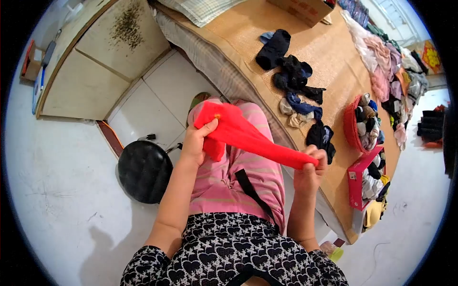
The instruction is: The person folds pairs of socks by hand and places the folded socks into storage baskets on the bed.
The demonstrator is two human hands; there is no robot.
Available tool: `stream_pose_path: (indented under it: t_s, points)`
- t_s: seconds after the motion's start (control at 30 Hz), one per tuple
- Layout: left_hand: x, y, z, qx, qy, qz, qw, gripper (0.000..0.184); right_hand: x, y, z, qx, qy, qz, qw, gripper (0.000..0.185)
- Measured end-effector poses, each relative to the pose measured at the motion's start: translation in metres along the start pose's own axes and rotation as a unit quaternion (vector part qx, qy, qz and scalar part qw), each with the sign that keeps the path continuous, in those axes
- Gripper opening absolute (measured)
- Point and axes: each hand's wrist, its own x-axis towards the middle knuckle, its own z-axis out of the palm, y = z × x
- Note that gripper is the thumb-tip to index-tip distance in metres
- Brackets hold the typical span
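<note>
A bright red sock (253, 140) is stretched between my two hands above my lap. My left hand (198, 143) pinches its wider end, where a small yellow mark shows, and a red part hangs down beside the fingers. At the narrow end on the right, my right hand (309, 171) grips the tip with thumb and fingers. Beyond my right hand, on the bed mat, lie dark socks (320, 138), beige and navy socks (299, 110) and more black ones (274, 50) in a row.
The bed (334, 95) carries a red basket (351, 125) of socks, a pink box (355, 183) of clothes and a long clothes pile (381, 66). A cardboard box (305, 10) sits at the top. A black round stool (145, 171) stands left, near a cabinet (81, 86).
</note>
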Motion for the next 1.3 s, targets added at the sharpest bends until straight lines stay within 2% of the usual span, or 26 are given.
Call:
stream_pose_path:
  t_s: [0.03, 0.07, 0.13, 0.17, 0.2, 0.23, 0.27, 0.33, 0.4, 0.47, 0.53, 0.6, 0.63, 0.67, 0.7, 0.77, 0.8, 0.87, 0.9, 1.0, 1.03, 1.13, 1.17, 1.2, 1.23, 1.3]
  points:
    - [-0.003, 0.002, -0.002, 0.041, -0.029, -0.061, 0.997, 0.033, 0.002, -0.007, 0.001, -0.022, 0.0, -0.006, 1.0, 0.031]
    - [-0.004, 0.0, -0.003, 0.04, -0.031, -0.062, 0.997, 0.033, 0.005, -0.014, 0.004, -0.025, 0.0, -0.007, 1.0, 0.031]
    - [-0.004, -0.008, -0.009, 0.142, -0.11, -0.059, 0.982, 0.037, 0.013, -0.03, 0.017, -0.074, 0.004, -0.057, 0.996, 0.032]
    - [-0.003, -0.013, -0.016, 0.225, -0.116, -0.027, 0.967, 0.044, 0.014, -0.036, 0.025, -0.071, 0.017, -0.069, 0.995, 0.031]
    - [-0.007, -0.009, -0.01, 0.223, -0.118, -0.027, 0.967, 0.044, 0.017, -0.042, 0.031, -0.074, 0.018, -0.07, 0.995, 0.031]
    - [-0.016, 0.001, -0.001, 0.389, -0.113, 0.074, 0.911, 0.049, 0.02, -0.048, 0.036, -0.112, -0.004, -0.098, 0.989, 0.029]
    - [-0.021, 0.005, 0.004, 0.539, -0.102, 0.173, 0.818, 0.054, 0.023, -0.055, 0.042, -0.149, -0.026, -0.124, 0.981, 0.028]
    - [-0.028, 0.008, 0.01, 0.552, -0.145, 0.198, 0.797, 0.063, 0.025, -0.067, 0.05, -0.168, -0.042, -0.098, 0.98, 0.026]
    - [-0.043, 0.015, 0.035, 0.584, -0.253, 0.298, 0.711, 0.074, 0.03, -0.069, 0.053, -0.201, -0.049, -0.07, 0.976, 0.023]
    - [-0.052, 0.001, 0.053, 0.55, -0.282, 0.287, 0.732, 0.068, 0.032, -0.069, 0.051, -0.195, -0.049, -0.038, 0.979, 0.02]
    - [-0.059, -0.013, 0.065, 0.517, -0.309, 0.275, 0.75, 0.062, 0.037, -0.071, 0.057, -0.219, 0.005, -0.014, 0.976, 0.018]
    - [-0.059, -0.031, 0.067, 0.545, -0.283, 0.253, 0.747, 0.057, 0.04, -0.071, 0.058, -0.207, 0.006, -0.018, 0.978, 0.015]
    - [-0.056, -0.037, 0.066, 0.521, -0.268, 0.26, 0.768, 0.043, 0.042, -0.071, 0.059, -0.214, 0.03, -0.046, 0.975, 0.013]
    - [-0.054, -0.039, 0.062, 0.519, -0.27, 0.261, 0.768, 0.043, 0.045, -0.071, 0.059, -0.222, 0.055, -0.073, 0.971, 0.012]
    - [-0.052, -0.033, 0.058, 0.501, -0.291, 0.163, 0.799, 0.033, 0.05, -0.071, 0.055, -0.229, 0.046, -0.114, 0.966, 0.011]
    - [-0.046, -0.036, 0.041, 0.412, -0.339, -0.013, 0.846, 0.021, 0.065, -0.066, 0.043, -0.348, 0.086, -0.175, 0.917, 0.01]
    - [-0.048, -0.033, 0.036, 0.412, -0.342, -0.014, 0.845, 0.021, 0.077, -0.062, 0.039, -0.412, 0.082, -0.193, 0.887, 0.009]
    - [-0.051, -0.028, 0.029, 0.331, -0.337, -0.168, 0.865, 0.021, 0.101, -0.034, 0.027, -0.46, 0.037, -0.118, 0.879, 0.008]
    - [-0.049, -0.027, 0.023, 0.34, -0.346, -0.222, 0.846, 0.029, 0.112, -0.011, 0.016, -0.471, -0.002, -0.084, 0.878, 0.008]
    - [-0.043, -0.049, 0.009, 0.404, -0.33, -0.256, 0.814, 0.032, 0.123, 0.076, -0.021, -0.531, -0.123, -0.007, 0.838, 0.015]
    - [-0.039, -0.052, 0.009, 0.466, -0.328, -0.263, 0.778, 0.038, 0.118, 0.099, -0.027, -0.543, -0.129, -0.013, 0.83, 0.018]
    - [-0.039, -0.059, 0.01, 0.505, -0.298, -0.256, 0.769, 0.04, 0.107, 0.132, -0.028, -0.559, -0.133, -0.003, 0.818, 0.024]
    - [-0.039, -0.062, 0.007, 0.507, -0.294, -0.258, 0.768, 0.04, 0.104, 0.137, -0.029, -0.505, -0.077, -0.038, 0.859, 0.024]
    - [-0.04, -0.065, 0.004, 0.445, -0.277, -0.276, 0.806, 0.042, 0.098, 0.14, -0.029, -0.448, -0.019, -0.072, 0.891, 0.023]
    - [-0.041, -0.068, 0.002, 0.38, -0.261, -0.292, 0.838, 0.043, 0.089, 0.13, -0.023, -0.444, 0.025, -0.078, 0.892, 0.02]
    - [-0.039, -0.068, 0.0, 0.364, -0.251, -0.304, 0.844, 0.042, 0.063, 0.109, -0.012, -0.466, 0.013, -0.079, 0.881, 0.02]
